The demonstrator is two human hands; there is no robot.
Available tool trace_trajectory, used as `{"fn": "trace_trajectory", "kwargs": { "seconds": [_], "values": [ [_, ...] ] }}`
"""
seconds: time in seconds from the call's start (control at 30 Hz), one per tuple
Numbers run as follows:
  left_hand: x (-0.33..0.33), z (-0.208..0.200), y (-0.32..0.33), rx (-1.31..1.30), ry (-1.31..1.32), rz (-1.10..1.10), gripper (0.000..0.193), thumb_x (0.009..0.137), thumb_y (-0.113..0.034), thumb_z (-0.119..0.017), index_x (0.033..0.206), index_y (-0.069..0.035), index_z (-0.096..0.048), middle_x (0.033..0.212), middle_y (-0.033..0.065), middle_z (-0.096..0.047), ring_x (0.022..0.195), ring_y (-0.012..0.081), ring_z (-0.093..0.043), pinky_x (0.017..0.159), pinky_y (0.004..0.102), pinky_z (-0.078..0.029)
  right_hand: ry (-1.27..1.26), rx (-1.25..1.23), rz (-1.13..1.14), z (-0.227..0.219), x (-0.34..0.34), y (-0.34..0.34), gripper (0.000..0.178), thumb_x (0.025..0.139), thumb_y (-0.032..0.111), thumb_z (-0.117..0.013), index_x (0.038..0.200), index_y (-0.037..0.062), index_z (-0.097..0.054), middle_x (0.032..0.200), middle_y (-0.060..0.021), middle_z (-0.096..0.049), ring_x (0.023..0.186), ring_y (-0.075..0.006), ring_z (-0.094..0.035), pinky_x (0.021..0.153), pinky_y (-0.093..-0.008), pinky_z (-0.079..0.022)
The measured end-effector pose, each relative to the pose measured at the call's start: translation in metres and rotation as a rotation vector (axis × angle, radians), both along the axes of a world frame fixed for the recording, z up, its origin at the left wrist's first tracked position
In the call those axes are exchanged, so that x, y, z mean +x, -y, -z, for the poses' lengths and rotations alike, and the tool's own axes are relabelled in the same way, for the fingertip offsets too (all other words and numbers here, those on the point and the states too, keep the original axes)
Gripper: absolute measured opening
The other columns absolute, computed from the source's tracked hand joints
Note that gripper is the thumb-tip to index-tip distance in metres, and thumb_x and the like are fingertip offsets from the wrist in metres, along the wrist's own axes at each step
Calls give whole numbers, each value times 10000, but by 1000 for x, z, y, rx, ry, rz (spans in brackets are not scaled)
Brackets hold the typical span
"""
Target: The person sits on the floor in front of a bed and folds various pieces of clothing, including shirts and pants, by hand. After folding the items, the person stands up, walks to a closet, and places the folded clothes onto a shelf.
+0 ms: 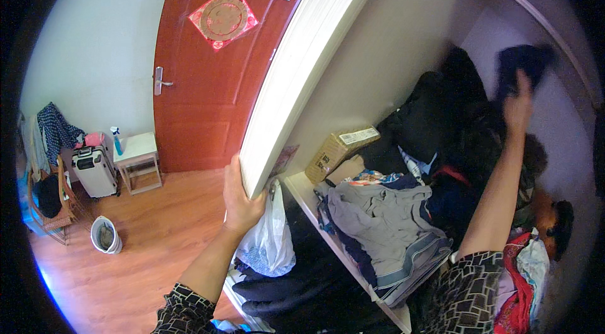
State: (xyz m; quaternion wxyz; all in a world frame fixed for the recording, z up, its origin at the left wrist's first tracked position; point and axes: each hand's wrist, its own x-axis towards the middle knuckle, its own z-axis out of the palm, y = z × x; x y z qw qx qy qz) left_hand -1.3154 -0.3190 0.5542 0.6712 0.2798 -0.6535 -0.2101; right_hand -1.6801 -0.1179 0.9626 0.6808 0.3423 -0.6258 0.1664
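My left hand (242, 201) is closed round the lower edge of a thick white wardrobe panel (315, 38). Just beside that hand, a white plastic bag (272, 239) hangs over the dark clothes on the lower shelf; what holds it up I cannot make out. Reaching deep into the wardrobe, my right hand (519, 104) grips a dark navy cloth (523, 66), smeared by motion, in front of the back wall. Below that arm lies a heap of black clothes (435, 113), and nearer me a grey garment (384, 214) is spread on the pile.
A cardboard box (340, 151) rests on the shelf board (340, 252) by the panel. Red cloth (517, 271) lies at the lower right. Left are a red-brown door (208, 82), a white stool (138, 151), a suitcase (94, 170), a chair (60, 195) and a bin (106, 236).
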Motion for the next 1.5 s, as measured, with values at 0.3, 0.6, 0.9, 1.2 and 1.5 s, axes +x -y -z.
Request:
{"fn": "trace_trajectory", "kwargs": {
  "seconds": [0.3, 0.6, 0.9, 1.2, 1.5],
  "values": [
    [9, 0, -1, -22, 18, -63, 763, 687, -43, -679, 1355, 29, -318, 1152, 253, -486, 1085, 404, -477, 948, 430, -390, 558, 659, -575, 125, 133, 52, 251, 842, 178, -601, 1028, 23, -667, 1029, -186, -662, 956, -320, -640, 852, -362, -492],
    [6, 3, 4, -6, 29, -67, 795, 689, -54, -683, 1375, 26, -289, 1163, 255, -471, 1085, 409, -475, 947, 433, -394, 643, 989, -756, 198, 171, 68, 322, 796, 151, -621, 1075, -10, -626, 1077, -222, -625, 1004, -370, -602, 907, -390, -467],
    [7, -1, 1, -21, 34, -59, 806, 672, -47, -697, 1366, 15, -293, 1144, 234, -483, 1071, 400, -475, 929, 442, -399, 559, 954, -706, 240, 165, 111, 485, 764, 55, -614, 1234, -4, -515, 1246, -224, -546, 1162, -352, -524, 1008, -375, -405],
    [8, -4, -1, -26, 47, -73, 795, 693, -71, -699, 1367, 13, -285, 1133, 249, -477, 1046, 406, -476, 912, 447, -400, 538, 934, -689, 249, 168, 111, 519, 757, 37, -602, 1265, 21, -499, 1247, -213, -548, 1175, -350, -512, 1019, -380, -395],
    [7, -4, -1, -51, 58, -98, 794, 686, -47, -701, 1362, 24, -291, 1119, 247, -485, 1030, 400, -485, 899, 446, -404, 548, 908, -700, 256, 167, 105, 558, 763, 51, -612, 1302, 27, -471, 1327, -225, -482, 1249, -356, -446, 1065, -385, -346]
  ]
}}
